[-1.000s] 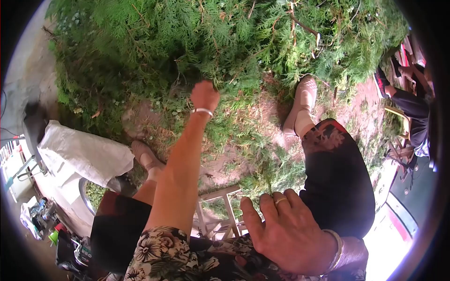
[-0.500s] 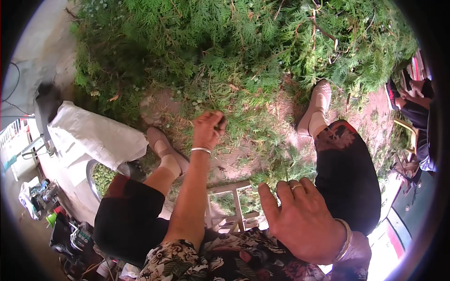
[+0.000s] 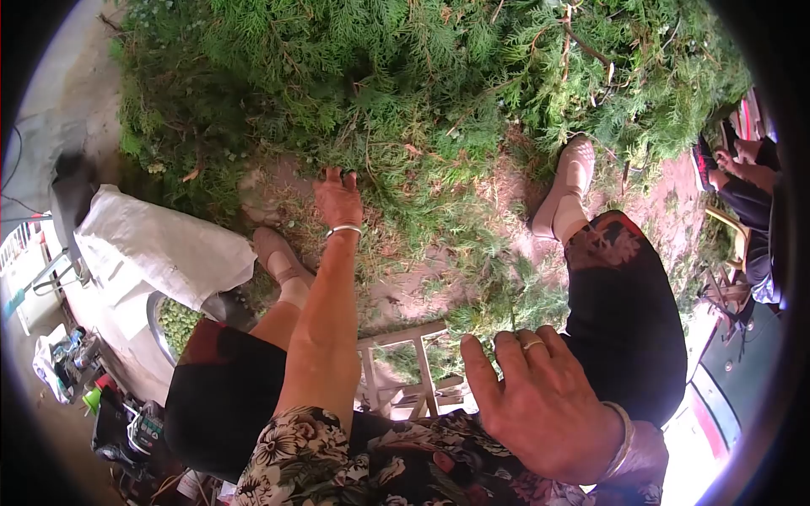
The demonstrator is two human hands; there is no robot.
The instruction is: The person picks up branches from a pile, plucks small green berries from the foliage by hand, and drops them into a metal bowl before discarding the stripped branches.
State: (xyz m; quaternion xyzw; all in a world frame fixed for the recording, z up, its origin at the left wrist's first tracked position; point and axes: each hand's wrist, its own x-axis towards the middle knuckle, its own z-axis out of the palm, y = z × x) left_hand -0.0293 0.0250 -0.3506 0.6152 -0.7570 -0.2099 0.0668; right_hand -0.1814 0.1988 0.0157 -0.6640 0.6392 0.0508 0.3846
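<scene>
My left hand [image 3: 339, 202], wearing a bracelet, reaches over the ground at the near edge of a heap of green, scale-leaved conifer branches [image 3: 354, 76]. Its fingers are bent a little and apart, and I make out nothing held in them. My right hand [image 3: 544, 405], with a ring and a bracelet, is close to my body above my lap. The fingers there curl over with their tips hidden. A thin stem and feathery green conifer sprigs [image 3: 515, 295] rise from those fingertips.
Beneath my lap is a wooden frame [image 3: 413, 337]. On the left, a white sheet [image 3: 160, 244] drapes over something beside a round container of green bits [image 3: 181, 320]. My shoes [image 3: 565, 185] stand among scattered clippings. Another person [image 3: 747, 173] sits at the right edge.
My left hand has moved forward and left, from over the clippings to the branch heap, and its closed fingers have loosened. My right hand stays almost in place.
</scene>
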